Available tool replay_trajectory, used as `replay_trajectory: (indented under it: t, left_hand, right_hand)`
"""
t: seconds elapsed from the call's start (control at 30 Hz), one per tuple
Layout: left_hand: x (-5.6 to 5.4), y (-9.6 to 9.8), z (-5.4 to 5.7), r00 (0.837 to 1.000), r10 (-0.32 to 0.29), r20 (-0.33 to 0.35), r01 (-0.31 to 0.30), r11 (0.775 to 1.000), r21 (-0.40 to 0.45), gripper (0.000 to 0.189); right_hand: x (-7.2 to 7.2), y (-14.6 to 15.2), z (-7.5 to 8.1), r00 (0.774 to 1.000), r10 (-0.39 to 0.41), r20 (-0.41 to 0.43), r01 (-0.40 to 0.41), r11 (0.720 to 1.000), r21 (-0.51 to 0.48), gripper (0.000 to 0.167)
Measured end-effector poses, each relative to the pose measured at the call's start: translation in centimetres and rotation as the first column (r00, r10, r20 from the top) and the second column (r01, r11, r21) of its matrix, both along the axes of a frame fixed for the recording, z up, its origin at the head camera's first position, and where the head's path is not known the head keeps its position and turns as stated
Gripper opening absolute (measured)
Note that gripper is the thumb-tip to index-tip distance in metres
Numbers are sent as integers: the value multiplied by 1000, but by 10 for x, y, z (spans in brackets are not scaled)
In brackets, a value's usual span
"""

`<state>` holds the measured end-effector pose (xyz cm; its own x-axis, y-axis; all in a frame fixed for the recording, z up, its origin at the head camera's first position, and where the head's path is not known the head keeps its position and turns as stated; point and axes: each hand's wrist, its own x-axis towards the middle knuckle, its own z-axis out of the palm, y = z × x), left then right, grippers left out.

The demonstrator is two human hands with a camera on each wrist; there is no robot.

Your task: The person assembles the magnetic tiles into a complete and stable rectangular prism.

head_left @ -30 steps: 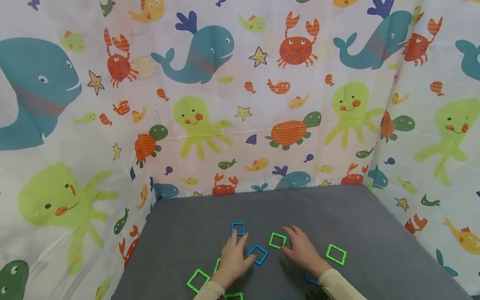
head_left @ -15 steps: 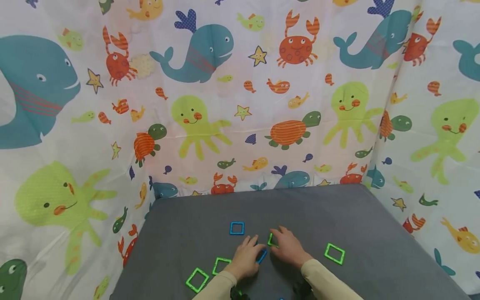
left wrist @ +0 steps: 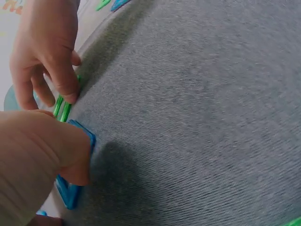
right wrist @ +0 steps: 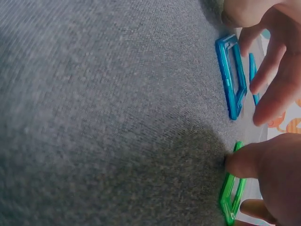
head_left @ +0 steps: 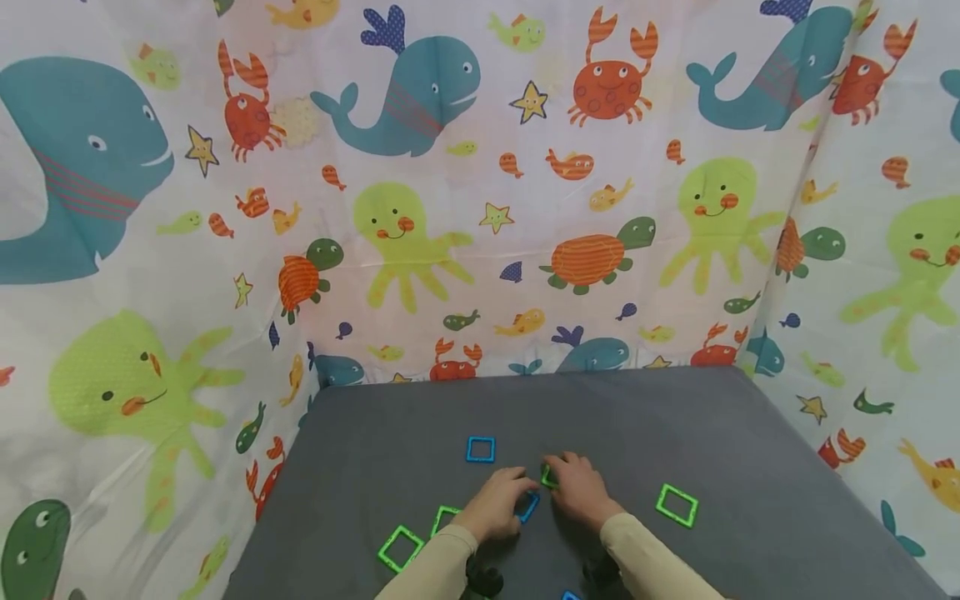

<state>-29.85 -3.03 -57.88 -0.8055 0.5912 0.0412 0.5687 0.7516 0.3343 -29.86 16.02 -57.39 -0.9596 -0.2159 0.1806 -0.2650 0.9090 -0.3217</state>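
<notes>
My left hand (head_left: 495, 504) bends over a blue square frame (head_left: 531, 507), with finger and thumb at its edges. In the left wrist view the thumb overlaps this blue frame (left wrist: 70, 195), which lies on grey cloth. Just to the right, my right hand (head_left: 579, 490) holds a green square frame (head_left: 549, 477) between thumb and fingers, and covers much of it. The right wrist view shows the thumb across the green frame (right wrist: 226, 202), with the blue frame (right wrist: 225, 75) close by. Both frames are hollow in the middle.
Another blue square frame (head_left: 481, 449) lies farther back on the grey cloth surface (head_left: 637, 417). Green frames lie at the left (head_left: 401, 548) and right (head_left: 677, 505). Part of a blue one (head_left: 570, 595) shows at the bottom edge. Sea-animal curtains (head_left: 450, 208) enclose the surface.
My left hand has moved right onto the blue frame, uncovering a green one behind it. My right hand has come left and down onto the green frame, its fingers closing at it.
</notes>
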Motion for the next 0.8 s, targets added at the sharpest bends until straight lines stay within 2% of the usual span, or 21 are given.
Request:
replay_trajectory:
  t: [0.17, 0.3, 0.5, 0.67, 0.8]
  left_hand:
    - [-4, 6, 6, 999, -41, -30, 37, 993, -110, 56]
    - [-7, 7, 13, 998, -50, -48, 43, 989, -141, 52]
    - [-8, 8, 15, 998, 3, -70, -12, 993, -119, 44]
    - [-6, 9, 11, 996, 59, -64, -64, 994, -90, 42]
    - [-4, 10, 7, 995, 76, -60, -81, 993, -89, 42]
  right_hand:
    - [0, 2, 4, 999, 20, 37, -19, 1000, -13, 38]
    - [-4, 4, 7, 998, 30, 54, -30, 1000, -4, 38]
    - [-7, 5, 9, 998, 45, 37, -45, 999, 15, 39]
    - [-7, 5, 5, 999, 22, 29, -22, 1000, -6, 35]
    - [-6, 6, 3, 998, 18, 58, -17, 1000, -13, 34]
